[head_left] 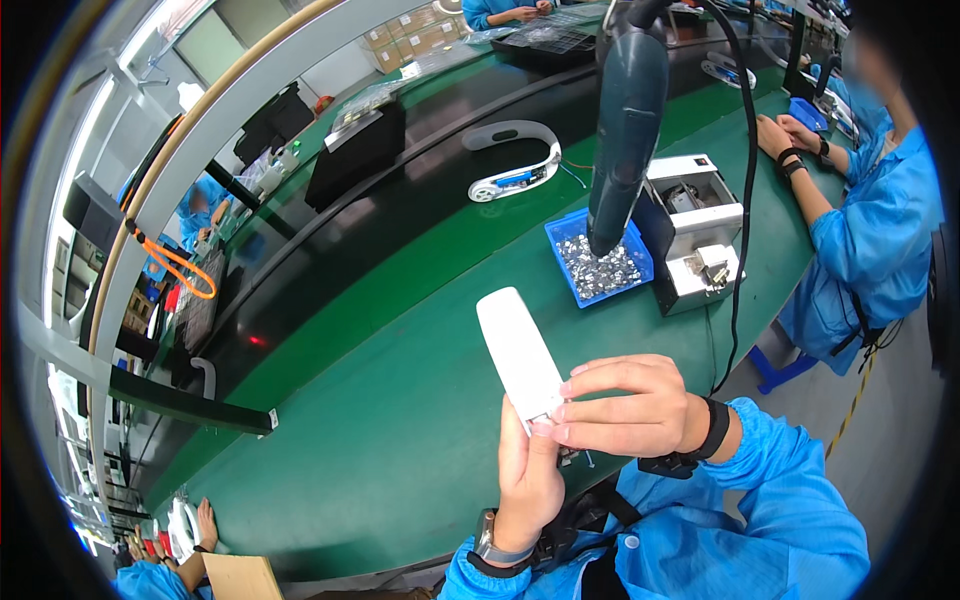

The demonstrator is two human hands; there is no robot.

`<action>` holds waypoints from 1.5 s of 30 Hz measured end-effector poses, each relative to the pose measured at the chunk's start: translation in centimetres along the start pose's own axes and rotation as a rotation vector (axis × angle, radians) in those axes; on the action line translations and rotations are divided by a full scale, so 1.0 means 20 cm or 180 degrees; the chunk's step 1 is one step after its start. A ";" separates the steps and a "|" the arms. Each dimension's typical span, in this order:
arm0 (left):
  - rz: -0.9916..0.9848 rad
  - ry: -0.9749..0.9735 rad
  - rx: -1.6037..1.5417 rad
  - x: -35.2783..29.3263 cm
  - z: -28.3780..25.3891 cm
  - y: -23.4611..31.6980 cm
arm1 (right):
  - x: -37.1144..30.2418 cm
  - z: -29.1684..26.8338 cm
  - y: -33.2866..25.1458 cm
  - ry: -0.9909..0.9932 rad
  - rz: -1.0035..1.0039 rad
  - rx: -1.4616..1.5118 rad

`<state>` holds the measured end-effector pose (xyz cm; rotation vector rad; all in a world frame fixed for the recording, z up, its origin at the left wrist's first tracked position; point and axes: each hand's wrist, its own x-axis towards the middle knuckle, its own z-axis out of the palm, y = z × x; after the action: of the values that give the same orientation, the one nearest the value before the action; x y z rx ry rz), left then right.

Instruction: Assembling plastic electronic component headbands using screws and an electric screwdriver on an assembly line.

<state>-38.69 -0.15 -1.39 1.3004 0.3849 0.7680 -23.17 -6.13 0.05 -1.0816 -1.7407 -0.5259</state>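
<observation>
Both my hands hold a long white plastic housing (515, 340) above the green bench. Its rounded end points away from me. My left hand (530, 480) grips the near end from below, with the thumb along it. The fingers of my right hand (630, 410) close on the same near end from the right side. A bit of something reddish and a thin wire end (589, 460) show just below the right fingers; what they belong to is hidden.
A dark electric screwdriver (628, 130) hangs over a blue bin (617, 293) of small metal parts (590, 270). Beside it stands a metal screw feeder (697, 215). A white curved housing (515, 180) lies on the black conveyor (430, 190). A co-worker in blue (870, 220) sits at right.
</observation>
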 end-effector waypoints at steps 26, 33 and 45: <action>-0.0832 -0.0229 0.0004 0.04 -0.09 0.11 | 0.22 -0.20 0.25 0.1378 0.1150 -0.0978; -0.0785 -0.0281 0.0107 0.03 -0.10 0.15 | 0.47 -0.40 0.53 0.0486 0.2140 0.2708; -0.0144 -0.0238 0.0231 0.14 -0.01 0.11 | 0.20 -0.68 0.49 0.1269 0.2176 0.0725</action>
<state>-37.46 2.02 1.11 1.3798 0.3836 0.6706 -8.31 -9.52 8.14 -1.2206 -0.9717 -0.0941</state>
